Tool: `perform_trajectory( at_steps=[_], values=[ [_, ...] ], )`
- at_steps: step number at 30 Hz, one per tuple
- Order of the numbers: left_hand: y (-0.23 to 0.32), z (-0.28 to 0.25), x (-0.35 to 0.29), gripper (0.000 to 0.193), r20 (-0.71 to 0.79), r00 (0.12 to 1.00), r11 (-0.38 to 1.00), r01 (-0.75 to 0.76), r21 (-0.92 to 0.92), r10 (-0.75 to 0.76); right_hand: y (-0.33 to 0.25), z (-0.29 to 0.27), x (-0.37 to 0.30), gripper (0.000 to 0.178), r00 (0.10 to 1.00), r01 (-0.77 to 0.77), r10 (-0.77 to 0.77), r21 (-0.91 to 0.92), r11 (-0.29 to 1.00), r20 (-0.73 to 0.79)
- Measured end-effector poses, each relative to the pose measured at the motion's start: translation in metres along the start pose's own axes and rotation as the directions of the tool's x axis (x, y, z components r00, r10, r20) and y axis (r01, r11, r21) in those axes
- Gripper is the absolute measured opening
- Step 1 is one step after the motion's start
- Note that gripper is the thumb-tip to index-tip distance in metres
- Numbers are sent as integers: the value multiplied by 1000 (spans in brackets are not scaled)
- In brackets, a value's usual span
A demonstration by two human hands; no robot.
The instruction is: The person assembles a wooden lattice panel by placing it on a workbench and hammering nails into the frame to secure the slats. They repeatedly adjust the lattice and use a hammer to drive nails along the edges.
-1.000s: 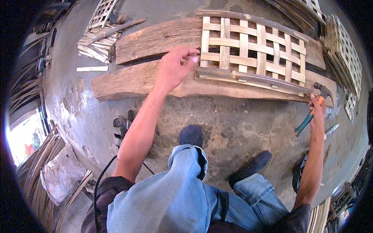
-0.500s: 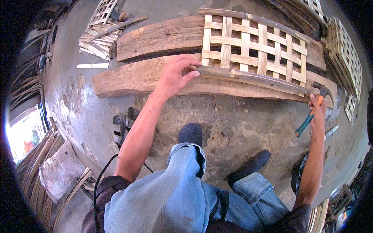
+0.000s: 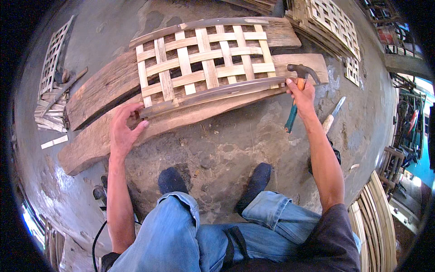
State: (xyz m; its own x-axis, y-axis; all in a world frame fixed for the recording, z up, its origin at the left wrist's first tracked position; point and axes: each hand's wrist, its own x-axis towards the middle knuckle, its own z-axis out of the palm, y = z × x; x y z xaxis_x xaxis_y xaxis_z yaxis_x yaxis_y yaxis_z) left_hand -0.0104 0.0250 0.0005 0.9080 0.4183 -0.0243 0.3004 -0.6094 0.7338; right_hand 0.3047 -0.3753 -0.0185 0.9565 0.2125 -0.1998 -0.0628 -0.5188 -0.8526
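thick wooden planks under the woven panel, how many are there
2: the far plank, and the near plank, closer to the person. Both stick out past the woven panel; anything fully beneath it could be hidden.

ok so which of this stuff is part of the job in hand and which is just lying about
In the job:
- hammer, in the right hand
- woven panel, left hand at its near left corner
- planks, under the panel

Apparently just lying about:
- knife, on the floor
- panel stack, upper right
- slat pile, far left
- strips, lower right
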Motion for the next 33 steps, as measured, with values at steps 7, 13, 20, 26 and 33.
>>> perform_trajectory(
  at_steps=[7,13,20,26,33],
  values=[
    [-11,0,0,58,-18,1000,1000,-26,2,26,-10,3,0,18,997,-60,62,-42,997,51],
    [0,2,3,59,-30,998,999,-47,15,47,-7,1,-3,18,997,20,-16,-49,999,70],
    [-3,6,6,60,-45,999,1000,-22,-21,21,12,0,2,25,993,115,-112,-96,989,33],
    [-3,6,1,60,-70,997,1000,-16,-16,15,-5,12,-14,31,1000,-19,19,109,994,1],
    [1,6,2,60,-62,997,999,-44,22,45,5,15,-17,25,999,-33,29,90,995,47]
  ],
)
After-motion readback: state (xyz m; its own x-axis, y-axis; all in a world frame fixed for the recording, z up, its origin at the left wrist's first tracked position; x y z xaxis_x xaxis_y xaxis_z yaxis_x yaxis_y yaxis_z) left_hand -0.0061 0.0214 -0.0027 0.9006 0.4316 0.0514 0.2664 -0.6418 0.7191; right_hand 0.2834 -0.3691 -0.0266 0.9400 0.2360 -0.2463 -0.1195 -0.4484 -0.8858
